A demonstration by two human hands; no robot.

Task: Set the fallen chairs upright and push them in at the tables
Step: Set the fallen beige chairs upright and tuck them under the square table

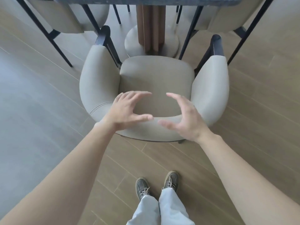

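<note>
Plank floor (40, 103), upright armchair (155, 75) at table (146, 0), left hand (126, 109), right hand (185, 117) spread.

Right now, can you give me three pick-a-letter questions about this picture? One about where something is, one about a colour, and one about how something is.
1. Where does the armchair stand?
A) in front of the table pedestal
B) on top of a bed
C) inside a cupboard

2. What colour is the armchair's padding?
A) red
B) beige
C) dark blue

3. How are the left hand and the right hand?
A) clenched in fists
B) holding a cup
C) open, holding nothing

Answers:
1 A: the front of the seat points at the pedestal, just beyond it.
2 B: the seat, arms and back are all beige.
3 C: the fingers of both hands are spread and nothing is in them.
</note>
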